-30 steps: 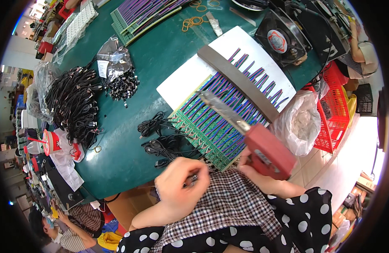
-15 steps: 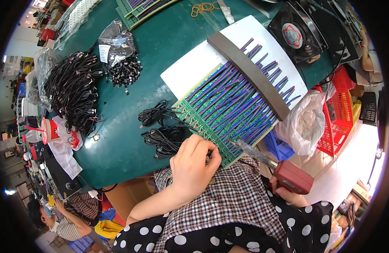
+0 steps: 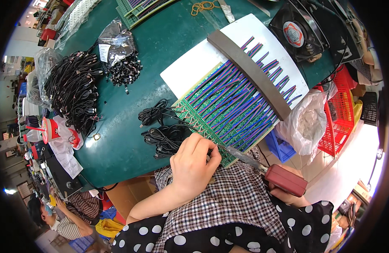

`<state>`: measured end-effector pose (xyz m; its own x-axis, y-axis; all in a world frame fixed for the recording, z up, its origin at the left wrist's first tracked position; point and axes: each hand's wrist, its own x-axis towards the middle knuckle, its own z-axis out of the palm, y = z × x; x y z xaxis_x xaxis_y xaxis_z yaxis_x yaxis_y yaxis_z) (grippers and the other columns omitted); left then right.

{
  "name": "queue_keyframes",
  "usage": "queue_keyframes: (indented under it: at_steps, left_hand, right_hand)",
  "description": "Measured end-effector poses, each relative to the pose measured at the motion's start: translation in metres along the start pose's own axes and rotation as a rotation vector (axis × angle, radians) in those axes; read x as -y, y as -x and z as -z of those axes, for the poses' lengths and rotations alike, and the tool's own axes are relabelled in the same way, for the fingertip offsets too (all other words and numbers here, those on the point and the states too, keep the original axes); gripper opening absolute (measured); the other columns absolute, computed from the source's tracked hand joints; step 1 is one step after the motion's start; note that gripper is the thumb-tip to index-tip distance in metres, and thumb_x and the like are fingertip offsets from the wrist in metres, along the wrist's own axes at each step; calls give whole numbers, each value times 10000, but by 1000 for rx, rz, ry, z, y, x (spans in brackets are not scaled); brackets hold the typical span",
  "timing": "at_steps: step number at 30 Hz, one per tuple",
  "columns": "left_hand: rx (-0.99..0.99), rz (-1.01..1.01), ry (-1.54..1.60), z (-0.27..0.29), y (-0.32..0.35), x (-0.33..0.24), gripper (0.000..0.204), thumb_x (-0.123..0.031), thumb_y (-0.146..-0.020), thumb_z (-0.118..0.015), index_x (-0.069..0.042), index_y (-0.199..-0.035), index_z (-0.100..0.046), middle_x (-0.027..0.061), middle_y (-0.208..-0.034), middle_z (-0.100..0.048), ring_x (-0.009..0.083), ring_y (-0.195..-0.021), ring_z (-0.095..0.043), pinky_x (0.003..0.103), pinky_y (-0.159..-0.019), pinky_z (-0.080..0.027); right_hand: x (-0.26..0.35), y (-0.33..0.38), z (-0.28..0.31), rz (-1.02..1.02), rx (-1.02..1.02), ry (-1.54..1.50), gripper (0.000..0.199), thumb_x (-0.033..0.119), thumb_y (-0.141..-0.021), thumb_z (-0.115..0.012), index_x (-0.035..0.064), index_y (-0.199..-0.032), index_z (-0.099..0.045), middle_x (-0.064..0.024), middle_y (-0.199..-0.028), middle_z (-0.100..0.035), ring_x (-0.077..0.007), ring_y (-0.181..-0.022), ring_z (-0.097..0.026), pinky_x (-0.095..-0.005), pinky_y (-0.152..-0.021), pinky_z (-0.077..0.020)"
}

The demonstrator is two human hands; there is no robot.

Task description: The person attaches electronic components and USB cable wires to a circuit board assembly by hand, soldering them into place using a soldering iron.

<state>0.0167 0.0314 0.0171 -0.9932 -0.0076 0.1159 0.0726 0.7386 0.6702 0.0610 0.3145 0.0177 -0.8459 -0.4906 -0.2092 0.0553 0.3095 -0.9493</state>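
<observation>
At the near corner of a green circuit board (image 3: 190,113), my left hand (image 3: 192,162) is closed in a pinch on a black cable, mostly hidden by the fingers. My right hand (image 3: 287,196) is wrapped round the red handle of a soldering iron (image 3: 286,180). Its tip reaches the board's near edge, close to my left fingertips. Rows of blue and red wires cross the board under a dark bar (image 3: 249,76), on a white sheet (image 3: 182,69). Two coiled black cables (image 3: 165,141) lie beside the board, and thin leads join its left edge.
A large heap of black cables (image 3: 74,90) and a bag of small black connectors (image 3: 117,42) lie on the left of the green table (image 3: 131,164). A fan (image 3: 293,34) stands at the far right. Red basket (image 3: 340,122) and blue bin (image 3: 280,145) are below right. Another person works lower left.
The soldering iron has moved left and slightly down, bringing its tip closer to my left fingers. My left hand has stayed almost in place.
</observation>
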Motion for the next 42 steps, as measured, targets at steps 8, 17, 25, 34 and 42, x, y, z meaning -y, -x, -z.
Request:
queue_keyframes:
  at_steps: [8,17,25,34,42]
  left_hand:
    - [15,10,6,1,-1,-1,149,16,-662,-692,-39,-717,-565,45,-700,-514,167,-581,-540,272,-513,-444]
    - [31,-9,-8,2,-1,-1,145,11,-670,-692,-32,-729,-566,57,-717,-528,184,-614,-556,279,-543,-456]
    - [165,68,172,14,-2,-2,123,-30,-712,-675,-28,-780,-573,68,-767,-530,250,-725,-578,351,-617,-473]
    - [210,12,-20,15,-9,-13,138,-17,-682,-667,-38,-772,-563,81,-767,-519,268,-731,-553,347,-625,-454]
    - [284,22,-54,20,-14,-15,137,-25,-682,-665,-44,-762,-555,76,-750,-502,266,-722,-545,360,-613,-448]
  right_hand:
    - [-3,8,-3,-50,-53,-81,654,201,-673,-790,-51,-1201,-497,-134,-928,-669,-228,-734,-667,-280,-657,-510]
    - [14,4,-11,-192,-177,-388,530,214,-698,-768,-37,-1110,-547,-56,-816,-644,-124,-590,-571,-241,-558,-456]
    - [22,2,-7,-274,-154,-455,415,224,-704,-765,-29,-987,-599,-43,-786,-619,-101,-583,-561,-221,-538,-432]
    - [18,0,0,-245,-66,-361,476,191,-707,-752,-38,-1088,-582,-45,-821,-649,-103,-584,-573,-217,-552,-450]
    - [-1,8,0,-19,-43,-34,613,213,-682,-785,-58,-1169,-531,-100,-887,-675,-209,-701,-671,-274,-631,-513]
